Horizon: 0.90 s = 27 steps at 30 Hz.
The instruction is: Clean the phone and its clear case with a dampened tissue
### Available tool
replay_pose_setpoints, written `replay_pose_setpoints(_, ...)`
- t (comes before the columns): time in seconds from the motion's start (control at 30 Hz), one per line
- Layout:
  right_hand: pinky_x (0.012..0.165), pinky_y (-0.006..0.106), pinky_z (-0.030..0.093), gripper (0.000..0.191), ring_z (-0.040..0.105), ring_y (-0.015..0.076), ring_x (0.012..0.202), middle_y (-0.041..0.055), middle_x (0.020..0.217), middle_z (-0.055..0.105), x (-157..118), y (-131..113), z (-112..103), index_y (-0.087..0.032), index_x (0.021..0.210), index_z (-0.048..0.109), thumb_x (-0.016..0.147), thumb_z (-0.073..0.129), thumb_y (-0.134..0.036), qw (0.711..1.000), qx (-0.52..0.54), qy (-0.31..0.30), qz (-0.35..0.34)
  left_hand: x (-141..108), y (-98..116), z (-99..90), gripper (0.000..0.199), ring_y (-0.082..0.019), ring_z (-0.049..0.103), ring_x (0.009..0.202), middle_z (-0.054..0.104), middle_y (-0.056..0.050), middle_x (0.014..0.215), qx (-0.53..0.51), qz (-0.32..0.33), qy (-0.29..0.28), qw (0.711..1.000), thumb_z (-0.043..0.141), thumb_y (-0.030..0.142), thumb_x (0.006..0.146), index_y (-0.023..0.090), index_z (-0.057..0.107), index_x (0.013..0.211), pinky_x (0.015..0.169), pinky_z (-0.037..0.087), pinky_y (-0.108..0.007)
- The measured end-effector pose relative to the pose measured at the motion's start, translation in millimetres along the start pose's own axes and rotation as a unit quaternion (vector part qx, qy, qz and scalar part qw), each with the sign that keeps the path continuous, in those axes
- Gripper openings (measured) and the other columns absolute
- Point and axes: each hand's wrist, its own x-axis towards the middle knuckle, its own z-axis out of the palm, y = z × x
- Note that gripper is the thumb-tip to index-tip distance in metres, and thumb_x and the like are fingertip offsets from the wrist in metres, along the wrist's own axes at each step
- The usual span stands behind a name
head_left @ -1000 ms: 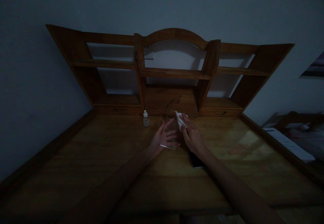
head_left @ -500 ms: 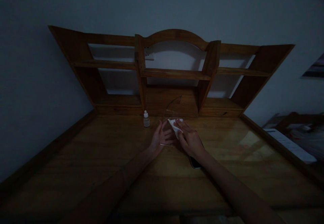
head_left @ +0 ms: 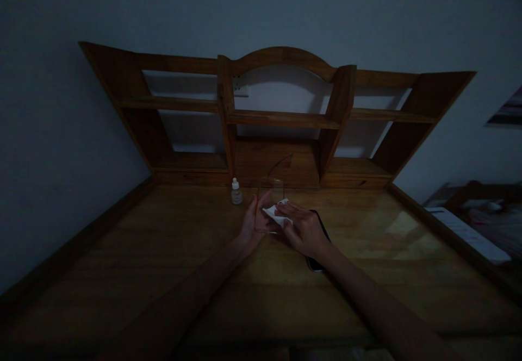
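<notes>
A clear phone case [head_left: 272, 188] rests upright-facing in my left hand [head_left: 250, 226], whose thumb lies along its left edge while the other fingers show through from behind. My right hand [head_left: 304, 228] grips a white tissue [head_left: 277, 215] and presses it against the case's surface. Under my right wrist lies a dark phone [head_left: 315, 264], partly hidden by the hand and forearm. A small clear dropper bottle [head_left: 236, 193] with a white cap stands just left of the case.
The wooden desk [head_left: 183, 252] has a shelf unit [head_left: 281, 119] along its back, against the wall. A wall socket [head_left: 241, 87] shows through the middle opening. Beyond the desk's right edge lies a white sheet-like item [head_left: 468, 234]; the room is dim.
My right hand has moved the tissue down and slightly left across the case. The left fingers have closed in around the case, and more of the phone shows.
</notes>
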Motion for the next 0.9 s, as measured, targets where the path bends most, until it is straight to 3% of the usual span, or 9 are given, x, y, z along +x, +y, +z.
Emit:
replay_pose_setpoints(0.17,0.105,0.039,0.044,0.036,0.061,0.0217,0.115,0.0093,0.122,0.066,-1.9,-3.7,2.0,-0.017,0.114,0.067,0.083,0.048,-0.016,0.998,0.039,-0.014,-0.048,1.9,0.5,-0.9,0.061,-0.024,0.067,0.089,0.064,-0.013,0.114,-0.030,0.006,-0.004,1.000,0.039,0.054,0.092,0.026,0.035,0.145,0.081,0.052,-0.039)
replay_pose_setpoints(0.33,0.103,0.037,0.046,0.037,0.062,0.0208,0.114,0.0091,0.121,0.066,-2.4,-6.5,3.0,-0.017,0.113,0.067,0.080,0.049,-0.014,0.992,0.073,-0.029,-0.098,4.5,-1.7,-4.9,0.063,-0.027,0.064,0.103,0.063,-0.016,0.119,-0.061,0.007,-0.021,0.998,0.037,0.052,0.093,0.024,0.027,0.148,0.091,0.048,-0.042)
replay_pose_setpoints(0.5,0.105,0.037,0.044,0.037,0.061,0.0192,0.116,0.0075,0.123,0.065,-2.9,-11.0,3.3,-0.019,0.113,0.066,0.081,0.048,-0.013,0.988,0.090,-0.043,-0.119,5.9,-3.0,-10.5,0.063,-0.028,0.063,0.108,0.060,-0.017,0.125,-0.072,-0.005,-0.035,0.997,0.038,0.052,0.093,0.027,0.025,0.148,0.090,0.049,-0.042)
replay_pose_setpoints(0.7,0.105,0.038,0.045,0.041,0.059,0.0194,0.118,0.0065,0.125,0.064,-1.1,-6.7,1.6,-0.021,0.121,0.062,0.084,0.047,-0.015,0.991,0.069,-0.022,-0.115,5.2,-1.0,-8.4,0.061,-0.026,0.064,0.104,0.062,-0.015,0.121,-0.075,-0.008,-0.029,0.997,0.038,0.050,0.093,0.023,0.030,0.147,0.089,0.049,-0.041)
replay_pose_setpoints(0.9,0.106,0.043,0.044,0.041,0.059,0.0230,0.118,0.0054,0.125,0.064,-0.9,7.2,-4.9,-0.022,0.124,0.061,0.087,0.045,-0.017,0.998,0.024,0.027,-0.054,3.4,-1.0,-5.8,0.059,-0.023,0.065,0.096,0.063,-0.013,0.117,-0.060,-0.029,-0.049,0.997,0.039,0.052,0.093,0.025,0.037,0.144,0.085,0.050,-0.040)
